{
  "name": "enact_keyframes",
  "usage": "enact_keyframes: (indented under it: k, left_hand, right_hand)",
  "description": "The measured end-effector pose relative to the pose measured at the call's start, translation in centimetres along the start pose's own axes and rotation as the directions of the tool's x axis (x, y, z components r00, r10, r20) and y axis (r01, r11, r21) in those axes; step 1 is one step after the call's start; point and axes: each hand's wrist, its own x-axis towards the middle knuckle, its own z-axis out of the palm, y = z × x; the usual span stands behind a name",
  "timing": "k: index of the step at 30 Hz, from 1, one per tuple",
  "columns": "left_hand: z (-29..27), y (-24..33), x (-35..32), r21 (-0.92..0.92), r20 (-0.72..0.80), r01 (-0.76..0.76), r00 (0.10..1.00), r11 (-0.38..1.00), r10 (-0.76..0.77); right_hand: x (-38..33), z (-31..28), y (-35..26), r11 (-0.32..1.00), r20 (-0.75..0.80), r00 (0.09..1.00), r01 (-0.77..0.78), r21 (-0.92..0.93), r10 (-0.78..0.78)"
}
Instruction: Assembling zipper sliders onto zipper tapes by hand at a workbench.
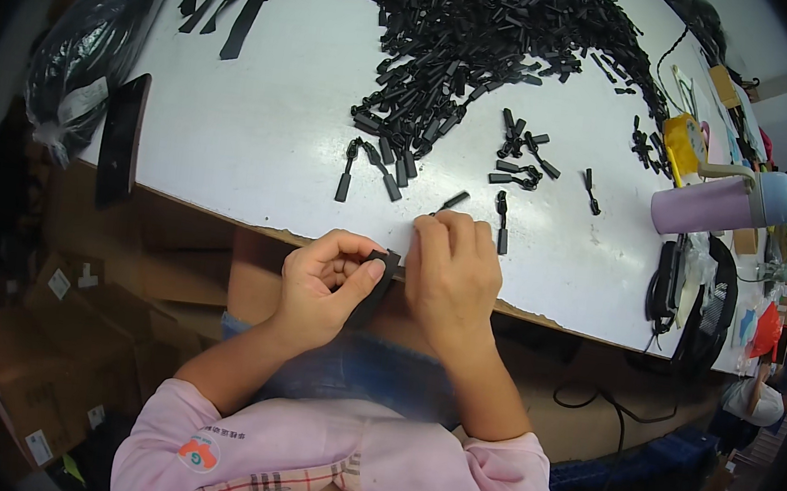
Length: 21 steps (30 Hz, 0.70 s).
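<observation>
- Left hand [320, 286]: thumb and fingers pinch a black strip [392, 264], on the wearer's side of the pile of black pulls [491, 45].
- Right hand [456, 273], also this side: fingertips hidden, grip unclear.
- A loosened left pinch could drop the strip.

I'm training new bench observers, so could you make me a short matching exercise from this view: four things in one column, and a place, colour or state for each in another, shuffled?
Column one
1. Left hand
2. Right hand
3. Bottle
4. Heap of small black pieces

Column two
A. Lilac body, at the right of the picture
B. Spread over the far side of the white table
C. Pinching a black strip under the thumb
D. Fingers bent, close to a single small black piece

Pairs: 1-C, 2-D, 3-A, 4-B
</observation>
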Motion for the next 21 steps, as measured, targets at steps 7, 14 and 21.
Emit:
enact_keyframes:
  k: [7,14,21]
  left_hand:
    - [0.1,0.0,0.1,0.007,0.049,0.021,0.999,1.0,-0.021]
    - [0.5,0.3,0.5,0.104,0.041,-0.142,0.99,0.984,0.138]
    - [0.2,0.8,0.7,0.281,0.142,-0.154,0.983,0.947,0.118]
  right_hand:
    - [-0.5,-1.9,0.3,0.455,0.326,0.848,-0.505,0.733,0.417]
    - [0.0,-2.5,0.1,0.697,0.16,0.982,-0.185,0.693,0.101]
    - [-0.2,-3.0,-0.2,0.885,0.041,0.994,0.068,0.461,-0.098]
